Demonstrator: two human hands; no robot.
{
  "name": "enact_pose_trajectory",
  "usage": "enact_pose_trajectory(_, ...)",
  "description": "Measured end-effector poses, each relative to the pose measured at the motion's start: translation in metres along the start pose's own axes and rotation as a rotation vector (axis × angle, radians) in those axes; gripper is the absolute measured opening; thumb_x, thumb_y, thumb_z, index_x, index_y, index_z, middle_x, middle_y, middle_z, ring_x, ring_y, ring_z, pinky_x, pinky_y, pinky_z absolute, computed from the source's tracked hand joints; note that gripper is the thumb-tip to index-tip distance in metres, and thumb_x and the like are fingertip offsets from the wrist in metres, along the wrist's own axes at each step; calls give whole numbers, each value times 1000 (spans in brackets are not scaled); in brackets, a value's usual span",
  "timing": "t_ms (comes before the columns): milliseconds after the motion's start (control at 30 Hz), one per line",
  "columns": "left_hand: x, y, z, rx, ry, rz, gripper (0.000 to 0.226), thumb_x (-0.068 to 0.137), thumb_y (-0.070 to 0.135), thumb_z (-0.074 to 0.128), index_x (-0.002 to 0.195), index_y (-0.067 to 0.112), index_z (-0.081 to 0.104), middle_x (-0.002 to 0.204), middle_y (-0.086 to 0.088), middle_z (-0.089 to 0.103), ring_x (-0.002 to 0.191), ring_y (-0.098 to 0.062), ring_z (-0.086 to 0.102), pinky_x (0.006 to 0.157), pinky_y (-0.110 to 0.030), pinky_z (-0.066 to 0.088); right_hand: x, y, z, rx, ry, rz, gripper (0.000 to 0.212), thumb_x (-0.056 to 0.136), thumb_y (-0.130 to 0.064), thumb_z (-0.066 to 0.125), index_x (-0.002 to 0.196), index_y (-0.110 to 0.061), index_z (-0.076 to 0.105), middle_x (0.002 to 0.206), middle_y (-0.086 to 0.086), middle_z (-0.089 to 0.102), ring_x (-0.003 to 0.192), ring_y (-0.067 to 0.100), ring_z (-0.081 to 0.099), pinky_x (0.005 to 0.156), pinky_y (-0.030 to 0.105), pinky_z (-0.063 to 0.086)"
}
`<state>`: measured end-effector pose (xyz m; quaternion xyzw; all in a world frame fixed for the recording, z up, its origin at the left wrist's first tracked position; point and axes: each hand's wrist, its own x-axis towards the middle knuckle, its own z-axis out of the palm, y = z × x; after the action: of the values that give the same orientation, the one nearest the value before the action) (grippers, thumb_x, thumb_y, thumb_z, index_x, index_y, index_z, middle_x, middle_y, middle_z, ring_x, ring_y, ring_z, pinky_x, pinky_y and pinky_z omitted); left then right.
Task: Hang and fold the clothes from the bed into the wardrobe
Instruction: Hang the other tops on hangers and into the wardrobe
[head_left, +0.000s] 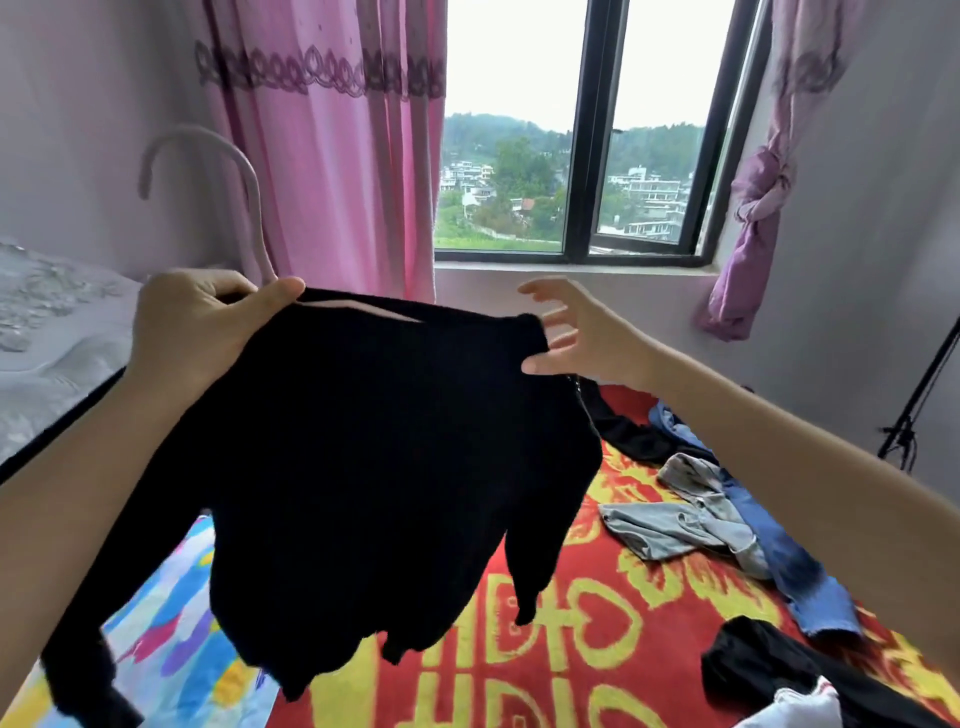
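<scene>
Sweater (374, 467) hangs above the bed (597, 623) on a hanger (257, 218) — left hand (192, 332) pinching its neck to steady it, right hand (587, 338) spread, gripping nothing, probably to seat the shoulder.

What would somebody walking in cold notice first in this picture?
The black sweater fills the middle, held up on a pale hanger, gripped at the collar by the left hand while the right hand reaches open toward its other shoulder. Below lies the red and yellow blanket with loose clothes at right; behind, the pink curtain beside the window.
</scene>
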<state>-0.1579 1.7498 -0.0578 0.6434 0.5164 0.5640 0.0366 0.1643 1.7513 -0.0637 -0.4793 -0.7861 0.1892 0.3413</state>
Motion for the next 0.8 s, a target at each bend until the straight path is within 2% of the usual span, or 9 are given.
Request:
enact_pose_trajectory(100, 11, 2, -8, 48, 57, -48, 72, 60, 73, 52, 63, 1, 61, 58, -20, 50, 51, -14, 42, 58, -34, 39, -15, 18, 20, -122, 102, 23, 71, 82, -28, 69, 142, -23, 31, 141, 6, 34, 121, 18, 44, 97, 29, 40)
enact_pose_trajectory(200, 16, 1, -14, 52, 87, -71, 74, 64, 70, 55, 66, -4, 61, 64, -29, 52, 49, -14, 40, 57, -33, 33, -24, 27, 37, -128, 110, 36, 83, 85, -25, 67, 149, -26, 15, 143, 7, 37, 125, 22, 42, 102, 31, 36)
enact_pose_trajectory(300, 17, 2, -15, 63, 81, -52, 61, 77, 55, 64, 67, -6, 61, 61, -28, 49, 51, -17, 41, 56, -31, 32, -18, 35, 41, -91, 224, 69, 69, 87, -12, 63, 146, -20, 28, 124, 10, 56, 109, 24, 55, 99, 36, 44)
enact_pose_trajectory(367, 18, -1, -18, 86, 83, -43, 59, 77, 56, 63, 64, -1, 61, 56, -21, 50, 45, -12, 39, 51, -27, 32, -13, 36, 37, 88, 233, 109, 44, 91, -4, 57, 133, -8, 47, 106, 10, 63, 96, 22, 60, 93, 38, 50)
enact_pose_trajectory(467, 15, -10, -28, 117, 71, -26, 65, 67, 69, 53, 57, 5, 60, 50, -15, 48, 45, -13, 41, 49, -26, 31, -16, 31, 24, 424, 105, 167, 20, 94, -1, 48, 101, -2, 67, 89, 8, 66, 80, 16, 62, 77, 23, 54)
enact_pose_trajectory(533, 12, -16, -34, 111, 59, -19, 67, 69, 68, 52, 56, 2, 57, 51, -17, 47, 47, -12, 39, 53, -32, 31, -17, 22, 9, 505, 76, 208, 41, 96, -12, 45, 67, -14, 74, 66, 0, 68, 57, 8, 63, 55, 16, 53)
enact_pose_trajectory(600, 7, -20, -40, 95, 58, -7, 59, 76, 58, 59, 53, 5, 54, 47, -9, 44, 45, -10, 38, 47, -25, 29, -10, 13, -6, 553, 79, 217, 61, 98, -20, 42, 43, -16, 68, 44, -4, 60, 39, 2, 56, 40, 13, 44)
enact_pose_trajectory(667, 4, -16, -37, 70, 61, -11, 44, 81, 46, 64, 54, 14, 56, 40, 4, 43, 42, -6, 39, 42, -14, 27, 0, 6, -12, 573, 74, 207, 55, 96, -23, 46, 47, -16, 70, 48, -4, 63, 43, 4, 59, 42, 14, 45)
enact_pose_trajectory(800, 4, -5, -24, 22, 108, -27, 47, 86, 33, 64, 45, 18, 48, 32, 14, 41, 38, 1, 43, 43, -7, 30, 13, 0, -2, 529, -76, 149, 26, 91, -30, 52, 75, -14, 65, 60, -10, 64, 54, 2, 58, 52, 16, 47)
